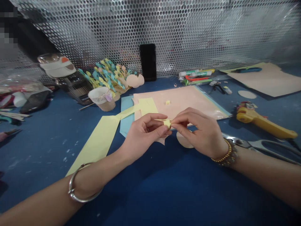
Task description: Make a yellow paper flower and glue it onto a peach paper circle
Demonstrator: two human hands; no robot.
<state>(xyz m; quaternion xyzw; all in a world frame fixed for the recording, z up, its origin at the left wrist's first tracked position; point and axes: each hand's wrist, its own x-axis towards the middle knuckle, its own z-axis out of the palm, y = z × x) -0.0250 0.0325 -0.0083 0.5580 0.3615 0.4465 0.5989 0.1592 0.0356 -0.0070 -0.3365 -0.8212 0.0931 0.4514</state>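
**"What's along the left of my desk (44,150)?"**

"Toward the back-left corner you have a clear plastic bag (18,86). Further right, near the back edge, are a paper cup (101,99) and a heap of folded teal and yellow paper strips (105,75). A long pale yellow paper strip (94,141) lies flat, running from the front of the desk toward your hands."

**"And my hands?"**

"Both are closed. Your left grip (145,133) pinches a small folded yellow paper piece (167,123) from one side, and your right grip (199,131) pinches it from the other. The piece sits between your fingertips, over the near edge of a peach sheet (178,103)."

**"Why hold it that way?"**

"Probably because something so small needs both sets of fingertips to stay steady. Lifting it also seems to keep it off the sheet, where you can turn it freely."

**"What's on my right?"**

"Glue sticks (196,73) lie near the back edge. Metal scissors (244,142) sit just beyond your right wrist, and a yellow-handled tool (263,124) lies further back, toward the desk's right edge."
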